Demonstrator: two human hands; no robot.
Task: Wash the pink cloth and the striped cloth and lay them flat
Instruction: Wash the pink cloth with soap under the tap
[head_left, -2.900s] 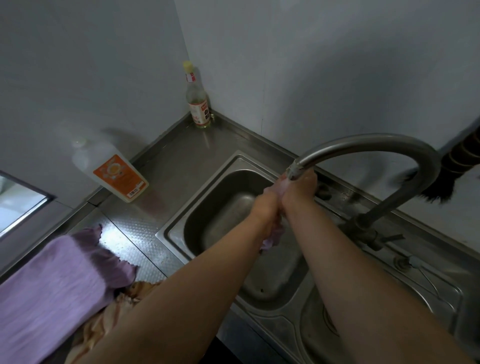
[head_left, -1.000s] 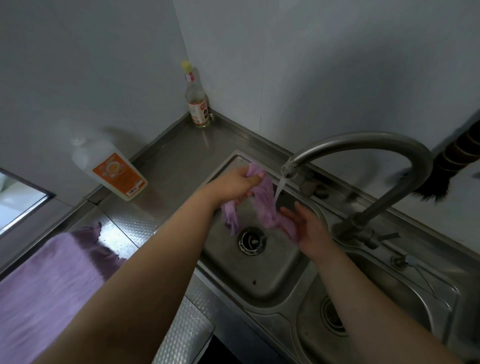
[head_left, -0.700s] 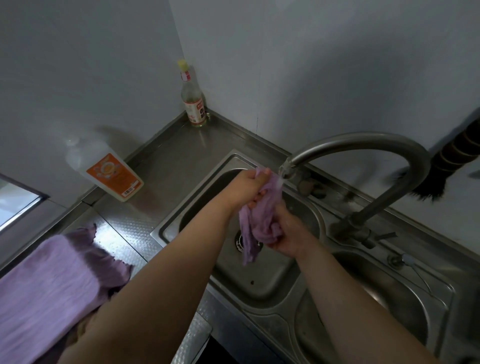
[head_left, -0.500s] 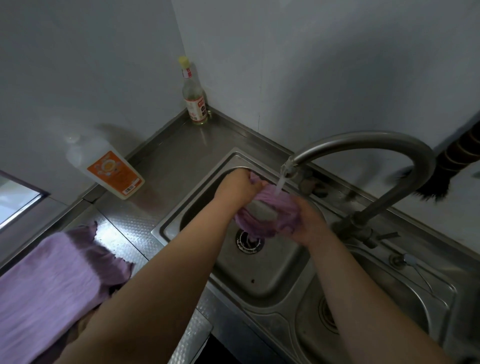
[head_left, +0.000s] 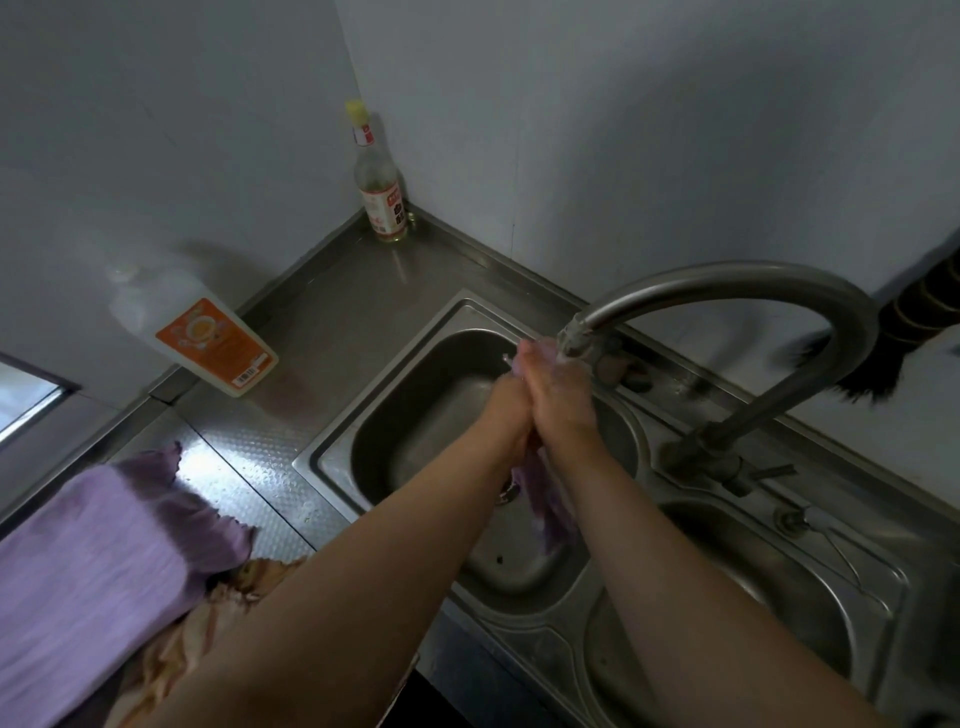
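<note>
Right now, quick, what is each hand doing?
Left hand: gripping the pink cloth under the tap.
Right hand: gripping the same cloth.

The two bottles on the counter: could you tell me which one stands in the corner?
The slim clear bottle with the yellow cap stands in the wall corner. The white bottle with the orange label leans against the left wall, nearer the purple cloth.

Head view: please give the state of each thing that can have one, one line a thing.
Pink cloth: bunched, held under the spout, tail hanging into the sink.
Left hand: grips the cloth.
Right hand: grips the cloth.
Faucet: spout over the left basin; flow unclear.
Purple cloth: lying on the counter.
Yellow-capped bottle: upright, capped.
</note>
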